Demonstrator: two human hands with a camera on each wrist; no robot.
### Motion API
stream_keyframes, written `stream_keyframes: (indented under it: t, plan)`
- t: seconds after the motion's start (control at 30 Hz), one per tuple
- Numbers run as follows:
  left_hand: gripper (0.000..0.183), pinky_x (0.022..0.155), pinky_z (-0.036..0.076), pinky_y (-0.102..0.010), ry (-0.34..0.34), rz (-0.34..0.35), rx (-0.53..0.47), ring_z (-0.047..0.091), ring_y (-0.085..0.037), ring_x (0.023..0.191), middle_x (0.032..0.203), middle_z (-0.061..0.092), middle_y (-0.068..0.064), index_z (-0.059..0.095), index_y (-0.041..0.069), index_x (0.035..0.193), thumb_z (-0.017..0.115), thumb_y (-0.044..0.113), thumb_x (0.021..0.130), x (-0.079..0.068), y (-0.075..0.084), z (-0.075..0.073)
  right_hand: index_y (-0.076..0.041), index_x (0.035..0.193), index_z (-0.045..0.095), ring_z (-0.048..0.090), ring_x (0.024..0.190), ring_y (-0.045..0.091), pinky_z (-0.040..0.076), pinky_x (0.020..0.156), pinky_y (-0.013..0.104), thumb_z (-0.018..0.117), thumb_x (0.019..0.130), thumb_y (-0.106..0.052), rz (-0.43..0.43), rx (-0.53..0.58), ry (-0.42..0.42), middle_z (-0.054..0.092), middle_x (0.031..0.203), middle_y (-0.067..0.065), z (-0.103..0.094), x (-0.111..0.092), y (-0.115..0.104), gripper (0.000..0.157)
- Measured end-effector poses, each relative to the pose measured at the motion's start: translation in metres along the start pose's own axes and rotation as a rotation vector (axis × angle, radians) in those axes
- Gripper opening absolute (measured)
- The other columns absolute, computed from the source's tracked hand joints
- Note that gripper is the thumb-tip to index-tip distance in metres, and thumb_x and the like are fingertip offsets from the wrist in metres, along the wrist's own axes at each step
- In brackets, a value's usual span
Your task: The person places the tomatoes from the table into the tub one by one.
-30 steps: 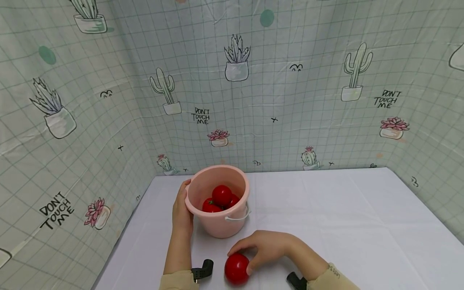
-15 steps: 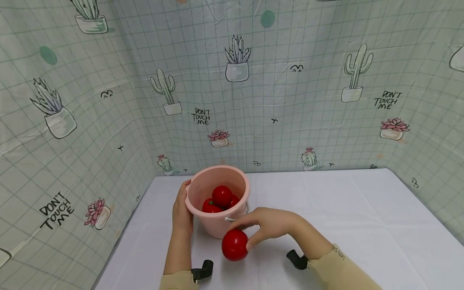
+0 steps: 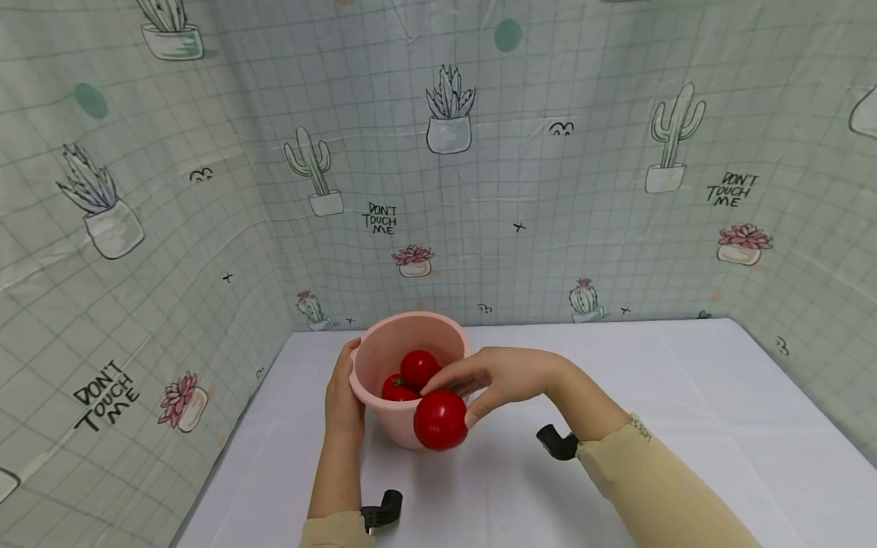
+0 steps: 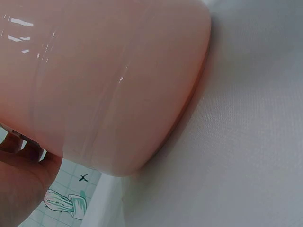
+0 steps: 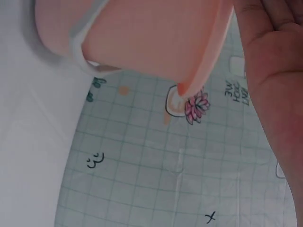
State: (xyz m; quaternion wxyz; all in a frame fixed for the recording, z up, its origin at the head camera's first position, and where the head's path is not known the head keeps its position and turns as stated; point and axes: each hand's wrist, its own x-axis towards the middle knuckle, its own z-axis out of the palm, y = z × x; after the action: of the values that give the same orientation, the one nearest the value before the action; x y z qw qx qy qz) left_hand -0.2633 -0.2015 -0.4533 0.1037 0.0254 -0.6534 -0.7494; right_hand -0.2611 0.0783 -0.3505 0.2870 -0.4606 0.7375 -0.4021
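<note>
A pink bucket point(image 3: 393, 415) stands on the white table with red tomatoes point(image 3: 418, 369) inside it. My left hand point(image 3: 345, 399) grips the bucket's left side at the rim; in the left wrist view its curled fingers point(image 4: 32, 151) reach around the bucket wall point(image 4: 109, 85). My right hand point(image 3: 510, 378) pinches another tomato point(image 3: 441, 421) between thumb and fingers. This tomato is raised off the table and overlaps the bucket's front right rim in the head view. The right wrist view shows the palm point(image 5: 277, 71) beside the bucket point(image 5: 151, 38), with the held tomato out of sight.
A white handle point(image 5: 78, 45) hangs down the bucket's side. The white tablecloth point(image 3: 658, 426) spreads to the right of the bucket. Behind it rises a grid-patterned cloth point(image 3: 521, 183) with cactus drawings. Black wrist mounts point(image 3: 558, 443) sit at both wrists.
My right hand has lifted the tomato from the table, up and forward to the bucket's front rim. The left hand and the bucket have stayed in place.
</note>
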Motion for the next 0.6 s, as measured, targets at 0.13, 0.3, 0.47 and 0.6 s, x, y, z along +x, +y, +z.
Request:
stream_keyframes:
  t: [0.13, 0.3, 0.47, 0.6]
  plan:
    - [0.037, 0.112, 0.042, -0.042, 0.005, -0.009, -0.001, 0.044, -0.01, 0.132, 0.141, 0.052, 0.016, 0.054, 0.04, 0.135, 0.039, 0.048, 0.103, 0.0, 0.001, 0.0, -0.028, 0.139, 0.056, 0.054, 0.131, 0.015, 0.046, 0.108, 0.033, 0.075, 0.087, -0.024, -0.013, 0.03, 0.026, 0.055, 0.141, -0.006, -0.015, 0.002, -0.002, 0.056]
    - [0.039, 0.112, 0.041, -0.042, 0.01, -0.012, 0.003, 0.043, -0.011, 0.134, 0.143, 0.05, 0.015, 0.052, 0.037, 0.138, 0.038, 0.048, 0.103, 0.0, 0.002, 0.001, -0.03, 0.14, 0.054, 0.052, 0.133, 0.016, 0.045, 0.11, 0.039, 0.076, 0.086, -0.029, 0.013, 0.02, 0.094, 0.055, 0.141, -0.006, -0.032, 0.007, -0.003, 0.058]
    - [0.042, 0.115, 0.039, -0.043, 0.007, -0.016, -0.018, 0.041, -0.013, 0.137, 0.147, 0.048, 0.012, 0.05, 0.034, 0.142, 0.039, 0.048, 0.103, 0.001, 0.001, 0.0, -0.029, 0.141, 0.053, 0.053, 0.132, 0.019, 0.05, 0.105, 0.037, 0.075, 0.088, -0.024, 0.102, 0.036, 0.152, 0.058, 0.139, -0.005, -0.042, 0.021, 0.002, 0.058]
    - [0.043, 0.116, 0.037, -0.044, -0.001, -0.011, -0.025, 0.04, -0.014, 0.138, 0.148, 0.048, 0.011, 0.049, 0.033, 0.142, 0.038, 0.047, 0.103, 0.001, 0.0, 0.0, -0.033, 0.14, 0.054, 0.057, 0.128, 0.016, 0.052, 0.102, 0.036, 0.072, 0.089, -0.022, 0.179, -0.001, 0.199, 0.06, 0.136, -0.007, -0.046, 0.034, 0.007, 0.055]
